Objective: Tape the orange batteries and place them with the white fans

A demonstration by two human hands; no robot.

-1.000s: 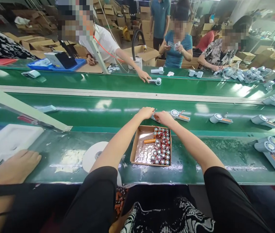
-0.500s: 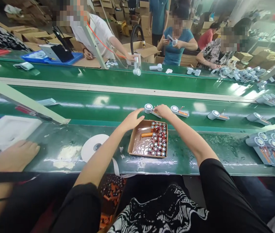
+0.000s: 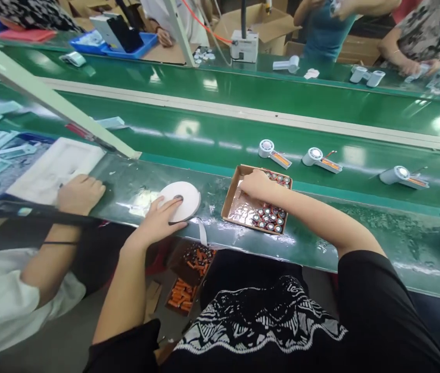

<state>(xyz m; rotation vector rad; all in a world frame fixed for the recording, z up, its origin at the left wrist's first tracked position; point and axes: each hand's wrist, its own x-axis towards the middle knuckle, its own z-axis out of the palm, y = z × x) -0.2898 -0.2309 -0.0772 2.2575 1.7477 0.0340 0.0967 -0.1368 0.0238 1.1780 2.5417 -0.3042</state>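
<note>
Factory assembly line: green belts [image 3: 220, 124], cardboard boxes [image 3: 270, 26].

From my end of the link I can read no text, label, brand, number or sign. On the silver-ended cells [image 3: 269, 218] beside the right hand [image 3: 257, 185], any print is too small for me to make out. The same goes for the orange cylinders [image 3: 181, 295] below the left hand [image 3: 158, 220]. Well beyond the right hand, the front of the white machine [image 3: 244, 49] is too blurred to read.
</note>
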